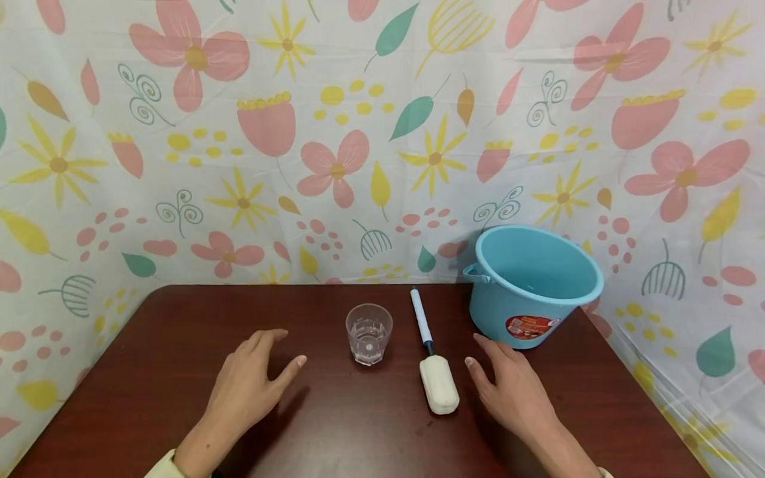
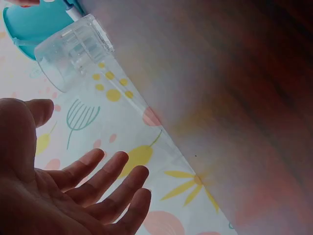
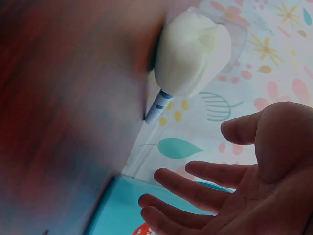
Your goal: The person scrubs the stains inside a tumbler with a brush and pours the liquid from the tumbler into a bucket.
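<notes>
A clear faceted glass (image 1: 368, 338) stands upright on the dark wooden table, to the right of my left hand (image 1: 246, 380). That hand is held with its fingers apart and holds nothing; in the left wrist view the glass (image 2: 73, 51) lies beyond the thumb. Right of the glass lies a sponge bottle brush (image 1: 439, 385), its cream head towards me and its white and dark blue handle pointing away. My right hand (image 1: 514, 392) is beside the sponge head, empty, with fingers loosely extended. The right wrist view shows the sponge head (image 3: 188, 56) past the thumb.
A light blue bucket (image 1: 499, 305) with a red label stands at the table's back right, just beyond my right hand. Behind the table (image 1: 352, 425) and along its right side hangs a white sheet (image 1: 382, 252) printed with flowers and leaves.
</notes>
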{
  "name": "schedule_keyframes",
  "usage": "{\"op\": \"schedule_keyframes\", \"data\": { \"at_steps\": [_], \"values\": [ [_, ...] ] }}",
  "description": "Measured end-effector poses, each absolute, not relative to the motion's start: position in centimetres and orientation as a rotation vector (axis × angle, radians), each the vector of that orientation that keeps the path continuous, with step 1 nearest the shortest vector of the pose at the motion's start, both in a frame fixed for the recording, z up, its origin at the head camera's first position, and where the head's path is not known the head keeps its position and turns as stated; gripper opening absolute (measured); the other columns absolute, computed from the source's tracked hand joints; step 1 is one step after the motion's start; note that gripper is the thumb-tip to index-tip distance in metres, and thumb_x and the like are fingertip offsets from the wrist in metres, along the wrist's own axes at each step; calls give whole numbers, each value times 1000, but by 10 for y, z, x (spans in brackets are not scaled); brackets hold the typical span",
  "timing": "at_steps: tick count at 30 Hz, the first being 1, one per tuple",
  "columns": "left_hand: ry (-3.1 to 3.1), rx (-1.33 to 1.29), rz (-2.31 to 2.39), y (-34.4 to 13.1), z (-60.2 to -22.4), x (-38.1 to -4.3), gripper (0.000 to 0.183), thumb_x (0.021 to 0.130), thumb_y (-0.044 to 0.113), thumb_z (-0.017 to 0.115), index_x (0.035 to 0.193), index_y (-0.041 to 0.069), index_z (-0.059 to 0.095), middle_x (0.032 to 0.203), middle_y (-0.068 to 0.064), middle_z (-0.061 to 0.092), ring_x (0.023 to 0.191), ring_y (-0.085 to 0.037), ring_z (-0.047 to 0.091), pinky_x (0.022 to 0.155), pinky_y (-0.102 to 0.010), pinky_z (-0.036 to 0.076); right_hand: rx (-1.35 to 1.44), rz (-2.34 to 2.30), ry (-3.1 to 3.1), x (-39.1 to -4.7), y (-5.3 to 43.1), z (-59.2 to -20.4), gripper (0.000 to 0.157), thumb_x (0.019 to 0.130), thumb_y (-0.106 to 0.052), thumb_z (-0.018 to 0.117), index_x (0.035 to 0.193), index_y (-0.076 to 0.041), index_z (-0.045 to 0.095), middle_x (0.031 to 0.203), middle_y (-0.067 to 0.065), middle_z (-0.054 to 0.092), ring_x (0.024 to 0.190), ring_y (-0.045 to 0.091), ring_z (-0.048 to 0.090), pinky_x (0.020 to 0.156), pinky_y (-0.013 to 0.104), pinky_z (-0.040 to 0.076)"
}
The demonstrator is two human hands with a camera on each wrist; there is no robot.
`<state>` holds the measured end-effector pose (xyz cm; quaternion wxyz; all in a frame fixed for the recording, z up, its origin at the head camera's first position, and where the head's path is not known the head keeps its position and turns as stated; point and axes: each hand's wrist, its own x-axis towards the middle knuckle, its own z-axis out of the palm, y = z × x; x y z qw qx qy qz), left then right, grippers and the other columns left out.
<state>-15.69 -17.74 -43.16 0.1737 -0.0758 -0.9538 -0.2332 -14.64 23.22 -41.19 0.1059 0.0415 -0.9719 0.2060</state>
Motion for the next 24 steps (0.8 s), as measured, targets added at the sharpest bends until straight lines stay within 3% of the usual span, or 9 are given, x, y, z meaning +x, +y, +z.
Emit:
{"op": "schedule_keyframes", "data": {
  "at_steps": [24],
  "values": [
    [-2699,-303,-849,-157,-430,-168,72,88,69,63,136,17,57,130,-1,64,119,-26,64,95,-52,52,120,676,-2863,-164,220,-402,54,99,-39,63,139,-3,56,134,20,63,123,40,60,96,60,50]
  ]
}}
